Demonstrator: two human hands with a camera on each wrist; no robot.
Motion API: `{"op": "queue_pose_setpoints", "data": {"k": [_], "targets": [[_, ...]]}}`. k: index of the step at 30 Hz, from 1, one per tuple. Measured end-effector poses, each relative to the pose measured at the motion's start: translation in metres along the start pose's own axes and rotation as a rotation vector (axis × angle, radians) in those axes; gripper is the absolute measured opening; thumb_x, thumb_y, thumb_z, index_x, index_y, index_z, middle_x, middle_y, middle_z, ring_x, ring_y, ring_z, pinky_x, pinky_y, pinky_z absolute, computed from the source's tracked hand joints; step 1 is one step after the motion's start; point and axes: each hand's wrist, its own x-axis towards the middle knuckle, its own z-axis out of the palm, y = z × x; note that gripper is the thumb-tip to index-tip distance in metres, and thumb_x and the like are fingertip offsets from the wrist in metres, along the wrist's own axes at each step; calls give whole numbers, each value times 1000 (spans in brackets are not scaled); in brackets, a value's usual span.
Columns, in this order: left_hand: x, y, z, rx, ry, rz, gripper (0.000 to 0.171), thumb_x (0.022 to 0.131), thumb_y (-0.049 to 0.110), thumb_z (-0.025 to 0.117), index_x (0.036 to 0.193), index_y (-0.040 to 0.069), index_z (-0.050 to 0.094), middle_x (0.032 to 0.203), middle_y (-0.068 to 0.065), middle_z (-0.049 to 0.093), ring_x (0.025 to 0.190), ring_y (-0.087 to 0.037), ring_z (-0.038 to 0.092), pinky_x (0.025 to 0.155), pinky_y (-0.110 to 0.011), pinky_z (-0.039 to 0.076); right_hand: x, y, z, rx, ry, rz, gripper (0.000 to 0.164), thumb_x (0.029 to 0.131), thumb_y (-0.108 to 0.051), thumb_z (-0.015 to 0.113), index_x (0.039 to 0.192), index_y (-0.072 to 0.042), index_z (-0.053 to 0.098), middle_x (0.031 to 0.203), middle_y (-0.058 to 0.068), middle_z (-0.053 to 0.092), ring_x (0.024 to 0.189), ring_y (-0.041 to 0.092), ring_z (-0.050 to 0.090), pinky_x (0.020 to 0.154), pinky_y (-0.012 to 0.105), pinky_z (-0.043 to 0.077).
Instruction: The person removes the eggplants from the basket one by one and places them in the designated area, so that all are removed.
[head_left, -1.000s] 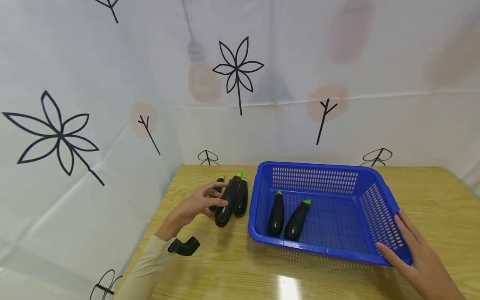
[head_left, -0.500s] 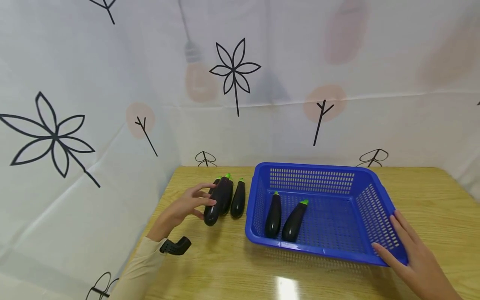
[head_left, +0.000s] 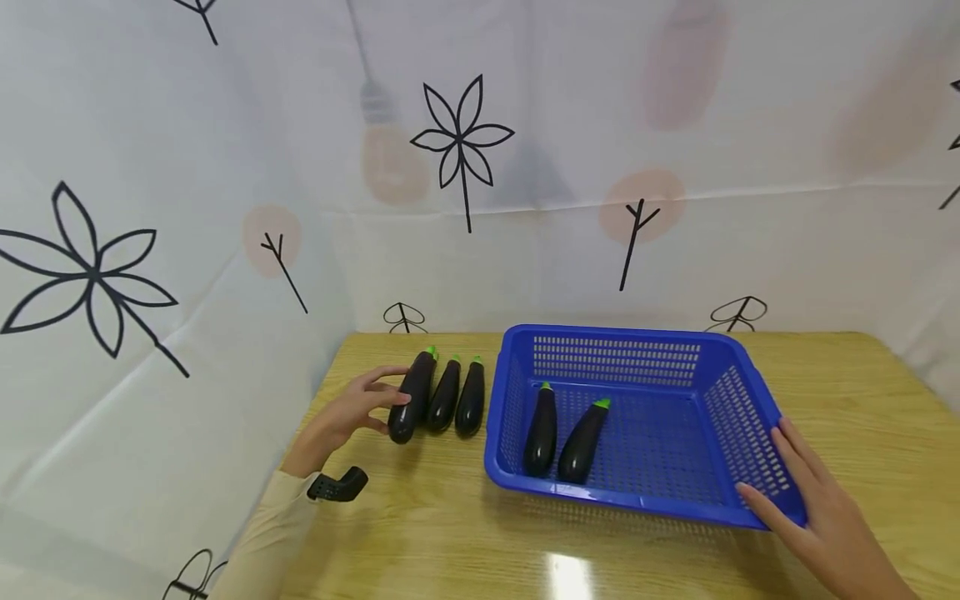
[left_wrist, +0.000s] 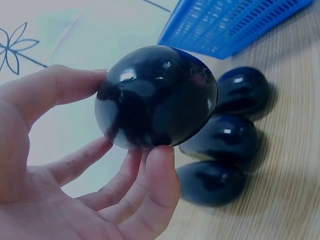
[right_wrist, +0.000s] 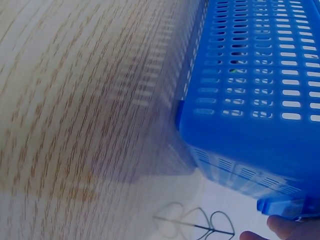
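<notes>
In the head view my left hand [head_left: 356, 412] grips a dark, glossy eggplant [head_left: 412, 400] with a green cap, tilted with its round end toward me. The left wrist view shows thumb and fingers around the held eggplant [left_wrist: 155, 97]. Two eggplants, one [head_left: 444, 398] and another [head_left: 471, 398], lie just right of it on the table. A third loose one [left_wrist: 212, 182] shows in the left wrist view but is mostly hidden from the head view. My right hand [head_left: 832, 517] holds the near right corner of a blue plastic basket [head_left: 637, 500].
Inside the basket, toward its left, lie an eggplant [head_left: 540, 433] and another eggplant [head_left: 583, 443]. The wood-grain table [head_left: 420, 525] meets a white patterned cloth [head_left: 555, 258] at its back and left.
My left hand has carried its eggplant leftward, away from the basket, so the loose eggplants show more openly. The right hand stays on the basket corner. The whole view has drifted slightly.
</notes>
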Motion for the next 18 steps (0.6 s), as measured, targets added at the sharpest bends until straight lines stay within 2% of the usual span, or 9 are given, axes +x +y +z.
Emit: {"op": "queue_pose_setpoints", "data": {"k": [8, 13, 18], "targets": [[5, -11, -13, 8, 39, -30, 55, 94, 23, 60, 144, 14, 39, 134, -19, 44, 114, -37, 47, 73, -51, 51, 0, 0, 1, -4, -16, 11, 85, 90, -25, 63, 153, -11, 8, 159, 4, -3, 138, 49, 3, 99, 72, 0], [8, -18, -19, -5, 52, -43, 55, 95, 23, 58, 145, 14, 38, 135, -18, 44, 115, -36, 47, 74, -47, 51, -1, 0, 1, 13, -3, -5, 84, 90, -22, 64, 153, -12, 10, 159, 4, -1, 138, 48, 4, 100, 71, 0], [13, -25, -24, -18, 84, -69, 52, 96, 23, 57, 144, 16, 40, 130, -16, 50, 116, -36, 47, 73, -43, 51, -1, 1, 1, 17, 1, -14, 84, 89, -22, 64, 153, -13, 10, 159, 3, 0, 138, 47, 4, 100, 71, 0]]}}
